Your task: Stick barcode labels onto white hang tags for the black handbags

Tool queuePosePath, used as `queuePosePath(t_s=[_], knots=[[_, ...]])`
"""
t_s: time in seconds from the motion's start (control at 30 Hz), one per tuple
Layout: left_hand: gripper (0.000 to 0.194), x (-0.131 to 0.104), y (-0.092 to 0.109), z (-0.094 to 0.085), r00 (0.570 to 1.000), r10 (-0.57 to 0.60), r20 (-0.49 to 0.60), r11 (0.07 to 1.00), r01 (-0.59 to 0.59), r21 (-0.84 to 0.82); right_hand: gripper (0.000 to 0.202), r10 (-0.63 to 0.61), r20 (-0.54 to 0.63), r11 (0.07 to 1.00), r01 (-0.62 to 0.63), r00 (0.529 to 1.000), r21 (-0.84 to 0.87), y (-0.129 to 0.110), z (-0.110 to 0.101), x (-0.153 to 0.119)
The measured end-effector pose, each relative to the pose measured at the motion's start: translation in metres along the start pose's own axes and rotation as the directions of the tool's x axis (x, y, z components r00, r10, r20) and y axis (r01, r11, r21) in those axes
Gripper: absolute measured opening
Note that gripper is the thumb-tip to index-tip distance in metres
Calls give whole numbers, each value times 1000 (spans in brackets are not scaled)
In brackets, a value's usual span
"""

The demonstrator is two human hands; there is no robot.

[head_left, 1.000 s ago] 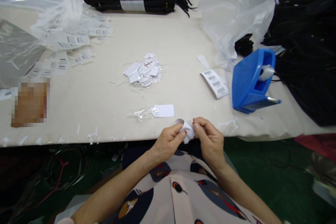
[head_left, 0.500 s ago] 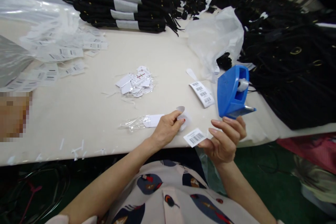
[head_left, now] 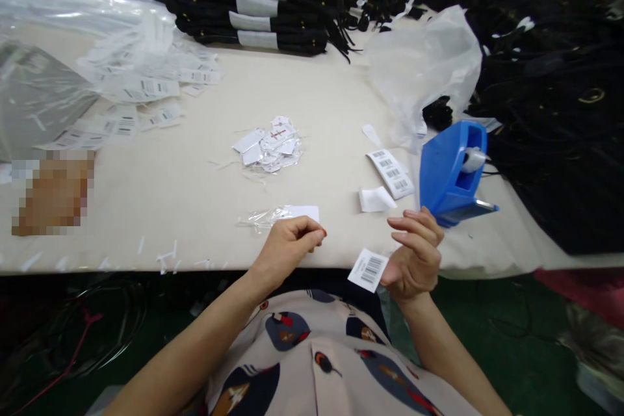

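A pale cloth-covered table [head_left: 170, 208] stretches across the frame, with black bundles [head_left: 256, 3] stacked at upper centre. The barcode label [head_left: 368, 270] is low in the frame, right of centre, pinched at its right edge by the right hand [head_left: 414, 263], whose other fingers stand loosely spread. Its printed face is up; the long axis, only slightly the longer, seems to slant from lower left to upper right. I'd judge it off its backing and ready to place; moving it on calls for a light edge grip and a squared-up angle. The left hand [head_left: 285, 250] has thumb and finger closed at the white tag [head_left: 306, 212]; whether they hold anything, I can't tell. Farther out, right of centre, a label strip [head_left: 390, 173] lies beside the blue dispenser [head_left: 446, 172].
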State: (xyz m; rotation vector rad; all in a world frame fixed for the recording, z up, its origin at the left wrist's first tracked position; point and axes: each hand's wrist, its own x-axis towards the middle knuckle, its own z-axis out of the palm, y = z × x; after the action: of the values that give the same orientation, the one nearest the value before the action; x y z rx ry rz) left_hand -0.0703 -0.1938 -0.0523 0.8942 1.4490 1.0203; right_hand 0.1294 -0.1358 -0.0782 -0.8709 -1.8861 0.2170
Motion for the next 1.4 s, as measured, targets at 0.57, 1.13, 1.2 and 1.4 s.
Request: queuePosePath(t_s=[0.57,1.13,1.2,1.4], knots=[[32,-22,-4,2,927,-299,228,792,374,-483,26,-213,53,972,217,976,-89,-18,18,-1],[22,-28,-5,-11,956,-294,22,863,275,-425,24,-221,206,975,219,953,33,-24,22,0],[21,-27,-5,-16,981,-179,-77,945,150,-289,22,-25,239,992,-6,971,130,-27,23,-2],[17,-26,-5,-25,999,-4,-47,1000,3,-11,15,187,462,941,-293,867,169,-42,29,0]])
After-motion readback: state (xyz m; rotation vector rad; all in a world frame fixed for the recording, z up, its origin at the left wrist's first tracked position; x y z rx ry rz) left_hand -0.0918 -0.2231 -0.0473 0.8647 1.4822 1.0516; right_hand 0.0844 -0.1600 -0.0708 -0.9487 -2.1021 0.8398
